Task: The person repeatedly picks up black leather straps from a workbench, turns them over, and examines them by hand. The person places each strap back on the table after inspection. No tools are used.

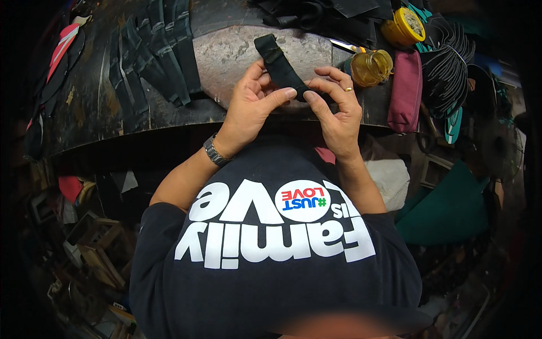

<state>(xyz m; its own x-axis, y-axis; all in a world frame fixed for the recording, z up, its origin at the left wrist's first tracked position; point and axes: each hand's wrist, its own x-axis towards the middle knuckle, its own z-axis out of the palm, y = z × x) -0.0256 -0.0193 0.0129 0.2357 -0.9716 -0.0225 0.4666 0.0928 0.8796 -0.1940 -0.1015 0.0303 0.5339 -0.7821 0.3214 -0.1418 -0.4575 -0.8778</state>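
Note:
Between both hands, over the near edge of the bench, is a black strip [279,63] of leather-like material, tilted with its far end up and to the left. My left hand [257,96] grips its near end from the left, the thumb pressed on it and the other fingers behind. My right hand [337,110] pinches the same end between thumb and forefinger, its other fingers curled above. Under the strip lies a worn, pale stone-like slab [226,62]. Several similar dark strips [155,62] are spread on the bench left of the slab.
Right of the slab stand an amber glass jar [371,68] and a yellow tub [404,27], with scissors [347,46] beside them. A maroon pouch [405,93] and a bundle of black strips [450,65] lie farther right. The dark bench [84,121] has a curved front edge.

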